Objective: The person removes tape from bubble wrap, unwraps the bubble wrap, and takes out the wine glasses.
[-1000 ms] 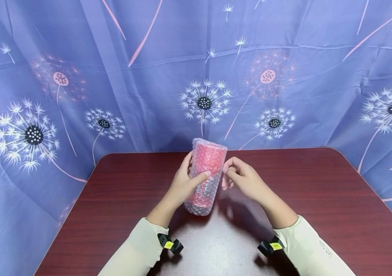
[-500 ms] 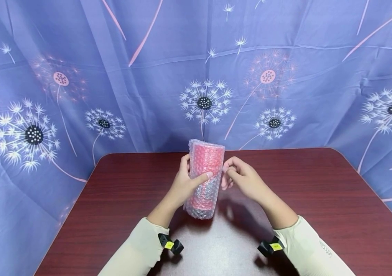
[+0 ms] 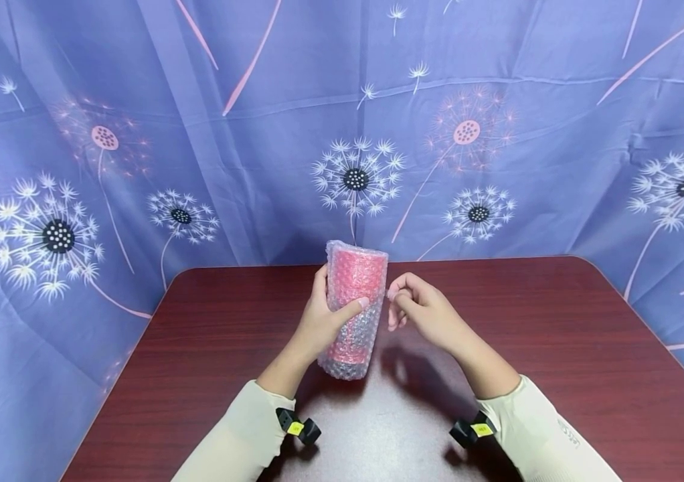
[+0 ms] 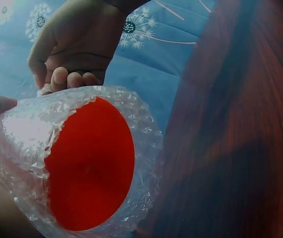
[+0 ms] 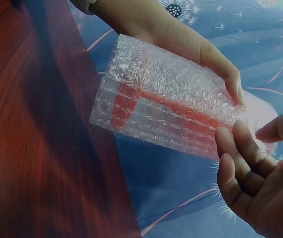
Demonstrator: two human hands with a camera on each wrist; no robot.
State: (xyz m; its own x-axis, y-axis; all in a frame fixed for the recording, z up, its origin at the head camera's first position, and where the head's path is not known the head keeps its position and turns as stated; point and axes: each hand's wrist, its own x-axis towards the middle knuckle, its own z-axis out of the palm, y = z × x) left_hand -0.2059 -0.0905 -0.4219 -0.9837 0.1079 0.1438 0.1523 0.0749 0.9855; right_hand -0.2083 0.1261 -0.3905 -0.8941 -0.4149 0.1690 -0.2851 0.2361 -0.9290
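A red cylinder, rolled in clear bubble wrap, stands tilted over the table. My left hand grips it from the left, thumb across its front. Its flat, round red end shows inside the wrap in the left wrist view. On the far side of the roll, my right hand pinches a small whitish bit at the wrap's edge between thumb and forefinger, the other fingers loosely curled. Through the wrap, the right wrist view shows red bands and a paler area.
The dark red wooden table runs back to a blue curtain printed with dandelions. Each sleeve carries a small black wrist camera, on the left and on the right. Shadows of the arms fall on the table.
The wrapped cylinder has swung slightly left and stands a little more upright in my left hand. My right hand has stayed nearly in place, with a slightly wider gap to the roll.
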